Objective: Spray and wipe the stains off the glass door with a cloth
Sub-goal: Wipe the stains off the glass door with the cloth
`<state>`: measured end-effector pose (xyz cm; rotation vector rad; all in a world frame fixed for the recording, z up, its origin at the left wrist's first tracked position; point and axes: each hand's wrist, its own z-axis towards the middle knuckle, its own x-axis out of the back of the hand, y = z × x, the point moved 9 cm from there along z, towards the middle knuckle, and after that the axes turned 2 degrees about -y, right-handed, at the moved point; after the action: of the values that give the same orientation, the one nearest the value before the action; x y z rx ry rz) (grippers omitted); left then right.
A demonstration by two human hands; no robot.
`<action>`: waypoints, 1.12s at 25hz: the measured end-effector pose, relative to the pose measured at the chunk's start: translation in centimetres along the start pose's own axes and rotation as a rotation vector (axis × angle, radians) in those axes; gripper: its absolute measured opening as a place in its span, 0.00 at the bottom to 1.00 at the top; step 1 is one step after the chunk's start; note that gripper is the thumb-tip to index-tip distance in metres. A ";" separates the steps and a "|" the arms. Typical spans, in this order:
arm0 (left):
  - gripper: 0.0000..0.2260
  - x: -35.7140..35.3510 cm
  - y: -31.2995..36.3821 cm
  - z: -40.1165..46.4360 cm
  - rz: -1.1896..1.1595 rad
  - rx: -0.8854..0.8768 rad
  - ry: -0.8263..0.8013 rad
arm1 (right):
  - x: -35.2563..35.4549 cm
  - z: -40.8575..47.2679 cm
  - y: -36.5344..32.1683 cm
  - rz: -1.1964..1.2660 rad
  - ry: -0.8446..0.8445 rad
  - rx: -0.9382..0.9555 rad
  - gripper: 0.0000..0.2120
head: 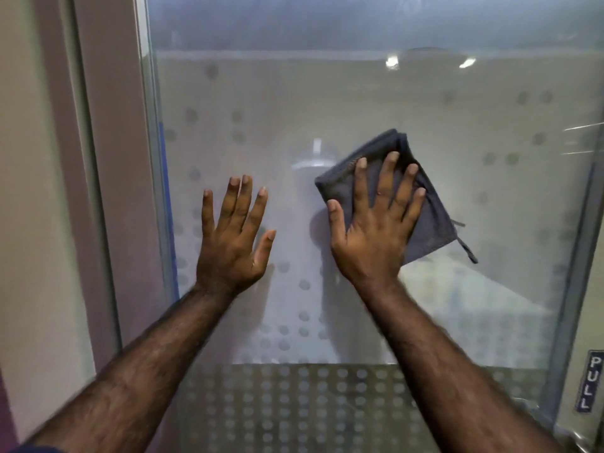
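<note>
A glass door [359, 103] w/ frosted dots fills the view, its pale frame [108, 158] along the left edge and a dark "PULL" label [590, 385] at the lower right corner. Left hand [233, 237] lies flat on the pane nr the left edge, fingers straight, holding nothing. Right hand [376, 223], fingers spread, presses a folded grey cloth [431, 220] against mid-pane; its tag hangs off the cloth's right corner.

The upright frosted-dot glass door [327, 103] carries a folded grey cloth [431, 220], pressed flat beneath the right grip [372, 223]; the left grip [232, 237] lies flat just beside it.
</note>
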<state>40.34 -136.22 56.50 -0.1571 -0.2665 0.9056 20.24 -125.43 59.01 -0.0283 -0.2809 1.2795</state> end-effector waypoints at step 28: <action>0.26 0.6 -3.7 -4.3 0.043 -0.031 0.014 | -4.2 -19.8 4.6 0.008 -0.172 0.248 0.33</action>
<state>44.71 -138.05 53.43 -0.1986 -0.2654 0.9428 19.23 -125.43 38.31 0.2930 -0.2678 1.3193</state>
